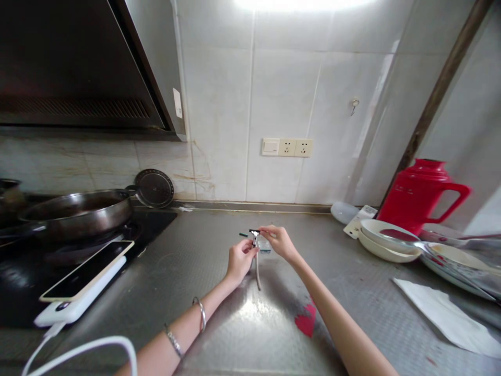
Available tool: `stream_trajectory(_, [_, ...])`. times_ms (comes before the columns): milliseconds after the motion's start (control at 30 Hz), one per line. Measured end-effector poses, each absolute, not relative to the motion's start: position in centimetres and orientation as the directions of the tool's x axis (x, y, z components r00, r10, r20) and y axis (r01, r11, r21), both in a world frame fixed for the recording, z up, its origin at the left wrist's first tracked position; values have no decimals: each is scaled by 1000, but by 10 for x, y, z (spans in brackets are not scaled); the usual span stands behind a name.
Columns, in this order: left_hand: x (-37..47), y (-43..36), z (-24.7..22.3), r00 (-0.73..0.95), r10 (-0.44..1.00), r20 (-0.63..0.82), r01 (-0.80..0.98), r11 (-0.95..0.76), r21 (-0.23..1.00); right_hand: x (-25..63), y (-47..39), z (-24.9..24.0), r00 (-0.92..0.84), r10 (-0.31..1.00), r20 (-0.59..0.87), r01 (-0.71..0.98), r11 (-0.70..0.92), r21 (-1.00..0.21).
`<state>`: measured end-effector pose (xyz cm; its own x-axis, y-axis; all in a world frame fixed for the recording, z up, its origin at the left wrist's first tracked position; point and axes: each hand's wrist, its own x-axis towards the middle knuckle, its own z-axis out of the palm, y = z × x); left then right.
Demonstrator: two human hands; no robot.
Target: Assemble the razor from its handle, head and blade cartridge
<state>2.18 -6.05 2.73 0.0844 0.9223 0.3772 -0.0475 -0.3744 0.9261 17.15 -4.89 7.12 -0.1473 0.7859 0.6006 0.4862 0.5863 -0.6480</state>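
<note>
Being held above the metal counter (195,250), toward its back edge: one small T-shaped tool (254,239), dark crossbar uppermost, thin grey handle hanging toward the front edge. Stage, as judged: part-way. The crossbar is already brought to the top of the pale neck; whether it is fully joined there cannot be told. Outstanding: the tool is not yet set down. One dark strip (243,235), unheld, is seen just left of the crossbar; one clear case (265,249), likewise unheld, is seen just right of the neck. Left hand (239,259): thumb and fingers closed about the neck, no wide gap left; forearm slanted in from the counter's front edge, ringed by two silver bangles (199,314). Right hand (282,241): fingertips pinched at the crossbar's right end, knuckles raised, forearm stretched obliquely from the front right corner.
</note>
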Motion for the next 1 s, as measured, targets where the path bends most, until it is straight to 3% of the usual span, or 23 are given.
stream_trajectory(200, [20, -59, 27, 80, 931, 355, -56, -352, 935, 171, -49, 72, -157, 794, 588, 478, 582, -658])
stream_trajectory(567, [17, -58, 33, 112, 935, 336, -123, -322, 939, 168, -56, 80, -121, 861, 494, 330, 504, -798])
stream_trajectory(767, [14, -53, 37, 135, 917, 375, -106, -363, 926, 177, -45, 70, 8, 934, 358, 313, 338, -888])
stream_trajectory(867, [8, -42, 36, 110, 916, 386, -85, -379, 922, 179, -39, 63, -17, 945, 327, 398, 306, -865])
stream_trajectory(1000, [-1, -30, 35, 67, 930, 361, -111, -353, 929, 171, -43, 59, -115, 923, 368, 557, 367, -745])
